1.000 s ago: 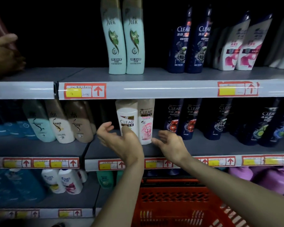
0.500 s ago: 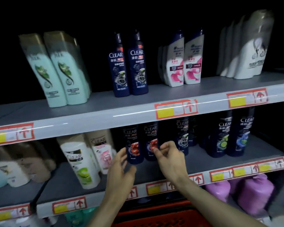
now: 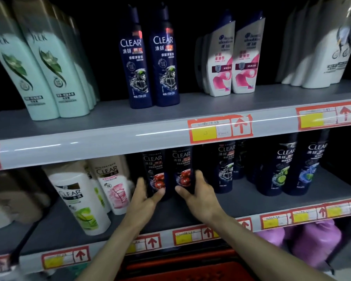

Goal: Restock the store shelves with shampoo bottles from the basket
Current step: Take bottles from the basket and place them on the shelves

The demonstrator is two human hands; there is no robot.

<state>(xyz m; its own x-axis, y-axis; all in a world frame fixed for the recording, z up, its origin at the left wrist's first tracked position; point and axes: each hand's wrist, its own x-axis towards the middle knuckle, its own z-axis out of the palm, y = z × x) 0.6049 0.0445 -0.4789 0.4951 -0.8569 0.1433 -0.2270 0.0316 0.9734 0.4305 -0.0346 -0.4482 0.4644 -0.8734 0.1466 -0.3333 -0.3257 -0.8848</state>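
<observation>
Your hands have shifted right, off the white CLEAR bottles (image 3: 80, 199). Now your left hand (image 3: 145, 196) clasps the left dark bottle (image 3: 155, 173) between thumb and fingers, and your right hand (image 3: 199, 194) wraps the right dark bottle (image 3: 183, 169). Both bottles stand side by side on the middle shelf (image 3: 251, 203). Judgement: you are straightening stock, and the basket (image 3: 190, 268) below waits.

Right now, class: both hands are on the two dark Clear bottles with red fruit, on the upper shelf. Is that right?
Not quite. The head view shows the left hand and right hand on the dark Clear bottles, which stand on the middle shelf, not the upper one.
</observation>
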